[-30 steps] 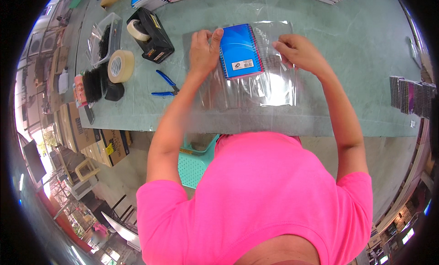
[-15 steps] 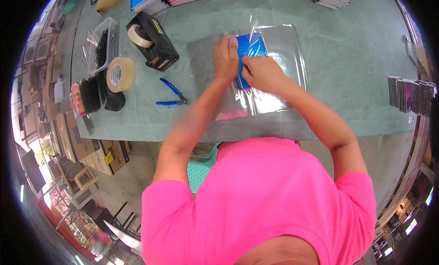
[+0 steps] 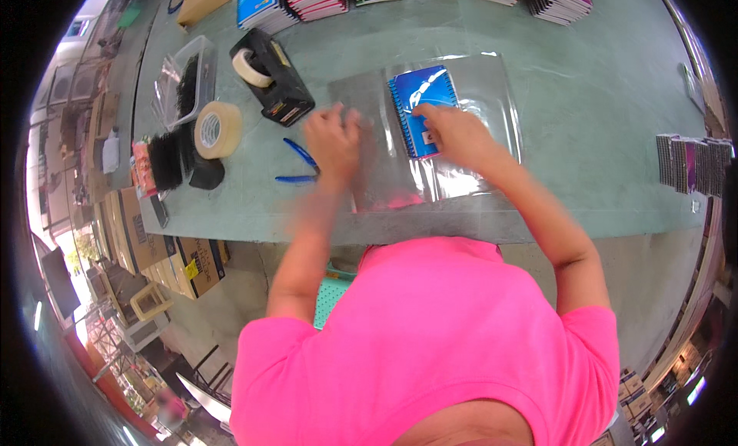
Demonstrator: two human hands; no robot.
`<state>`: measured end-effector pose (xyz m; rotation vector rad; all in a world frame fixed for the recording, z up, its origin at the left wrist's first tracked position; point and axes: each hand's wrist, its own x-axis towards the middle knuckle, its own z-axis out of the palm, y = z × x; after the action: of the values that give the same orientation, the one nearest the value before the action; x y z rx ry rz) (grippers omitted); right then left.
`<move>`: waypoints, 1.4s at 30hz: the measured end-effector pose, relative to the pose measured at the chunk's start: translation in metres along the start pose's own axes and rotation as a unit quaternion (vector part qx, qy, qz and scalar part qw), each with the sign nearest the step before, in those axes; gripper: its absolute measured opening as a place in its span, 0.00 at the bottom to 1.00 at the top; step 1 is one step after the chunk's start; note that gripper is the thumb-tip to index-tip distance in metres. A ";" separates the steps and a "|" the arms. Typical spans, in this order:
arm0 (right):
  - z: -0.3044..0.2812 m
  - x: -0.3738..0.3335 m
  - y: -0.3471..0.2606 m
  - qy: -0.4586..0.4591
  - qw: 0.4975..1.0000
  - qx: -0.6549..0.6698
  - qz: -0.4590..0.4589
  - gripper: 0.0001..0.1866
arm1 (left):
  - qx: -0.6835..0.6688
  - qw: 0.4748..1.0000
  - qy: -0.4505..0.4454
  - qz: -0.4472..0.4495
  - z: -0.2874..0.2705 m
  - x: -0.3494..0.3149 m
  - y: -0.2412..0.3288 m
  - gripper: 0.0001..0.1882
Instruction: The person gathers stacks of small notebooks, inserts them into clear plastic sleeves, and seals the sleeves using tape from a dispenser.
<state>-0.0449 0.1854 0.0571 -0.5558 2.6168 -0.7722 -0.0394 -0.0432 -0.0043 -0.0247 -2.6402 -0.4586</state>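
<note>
Touching the blue spiral-bound notebook [image 3: 413,91], the right hand [image 3: 457,134] curls, grip unclear; eight o'clock, left hand [image 3: 334,144] looks empty; clear plastic film [image 3: 484,100] lies placed, edges loose.

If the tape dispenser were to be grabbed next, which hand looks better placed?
Probably the left hand: it is close to the tape dispenser, though too blurred to tell whether it is empty. The right hand is farther off, over the notebook.
</note>
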 end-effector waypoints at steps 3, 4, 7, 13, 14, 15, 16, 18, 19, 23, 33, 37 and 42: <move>-0.013 0.009 0.002 0.039 0.984 -0.118 -0.126 0.25 | 0.011 0.999 -0.014 0.037 -0.001 -0.029 0.015 0.13; -0.013 0.009 0.001 0.054 0.974 -0.160 -0.150 0.31 | -0.004 0.999 -0.007 0.047 -0.004 -0.023 0.021 0.14; -0.009 0.012 0.021 0.063 0.974 -0.109 -0.189 0.33 | -0.147 0.987 -0.003 -0.067 -0.016 -0.019 0.044 0.19; -0.007 0.012 0.024 0.061 0.973 -0.107 -0.197 0.36 | -0.490 0.706 -0.187 -0.476 -0.019 -0.029 0.036 0.17; -0.008 0.014 0.024 0.062 0.972 -0.109 -0.198 0.37 | -0.504 0.701 -0.211 -0.459 -0.017 -0.017 0.032 0.16; -0.008 0.014 0.023 0.060 0.971 -0.117 -0.202 0.37 | -0.517 0.695 -0.235 -0.441 -0.017 -0.012 0.031 0.14; -0.007 0.014 0.020 0.059 0.969 -0.125 -0.206 0.37 | -0.514 0.716 -0.217 -0.419 -0.017 -0.011 0.034 0.09; -0.009 0.014 0.025 0.061 0.970 -0.137 -0.194 0.37 | -0.427 0.784 -0.271 -0.361 -0.030 -0.006 0.045 0.10; -0.009 0.014 0.027 0.064 0.970 -0.139 -0.187 0.36 | -0.379 0.813 -0.295 -0.328 -0.036 -0.003 0.047 0.11; 0.000 0.007 0.019 0.089 0.975 -0.105 -0.173 0.40 | -0.264 0.878 -0.335 -0.215 -0.048 0.013 0.043 0.14; 0.034 0.018 0.020 0.177 0.973 -0.021 -0.146 0.46 | -0.033 0.933 -0.350 0.073 -0.025 0.018 0.104 0.12; 0.005 0.019 0.014 0.063 0.977 -0.102 -0.176 0.48 | -0.024 0.907 -0.407 0.108 -0.024 0.024 0.097 0.13; -0.037 0.067 -0.003 -0.061 0.991 0.085 -0.079 0.44 | -0.001 0.927 -0.355 0.120 -0.023 0.017 0.092 0.13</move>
<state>-0.1177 0.1685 0.0732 -0.7416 2.3902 -0.9675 -0.0364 0.0357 0.0516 -0.6175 -3.2747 -0.4219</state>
